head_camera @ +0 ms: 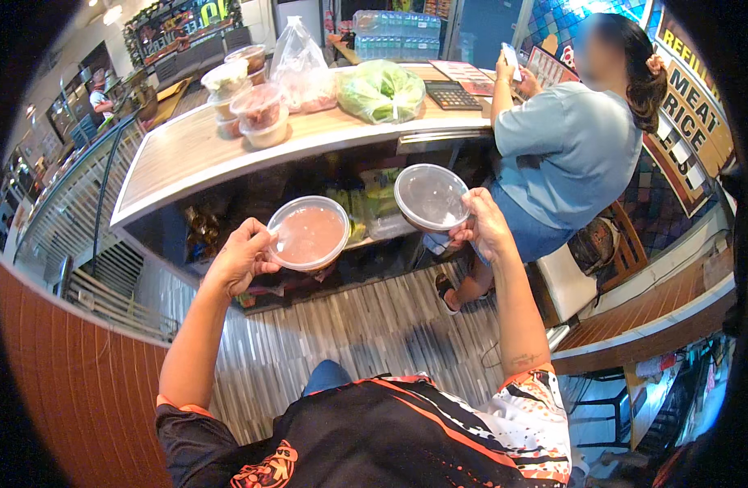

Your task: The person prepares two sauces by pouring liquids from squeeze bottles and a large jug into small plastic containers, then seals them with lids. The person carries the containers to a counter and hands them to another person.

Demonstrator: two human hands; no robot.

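Note:
My left hand (247,256) grips the rim of a round, lidded plastic tub (308,233) with pinkish-brown contents. A second lidded tub (432,196) is held at its right edge by my right hand (483,224); its clear lid looks hazy and what lies inside is hard to tell. Both tubs are in the air, apart from each other, in front of the counter's open shelves. Stacked lidded tubs (263,116) stand on the wood-look counter (184,143), beside a clear bag of pinkish food (303,85) and a bag of leafy greens (381,91).
A person (563,146) sits at the counter's right end, holding a phone (511,60). Near them lie a calculator (452,96) and printed sheets (462,76). A chair (624,244) stands behind them. Railings (75,201) run along the left. Packs of water bottles (397,36) stand behind the counter.

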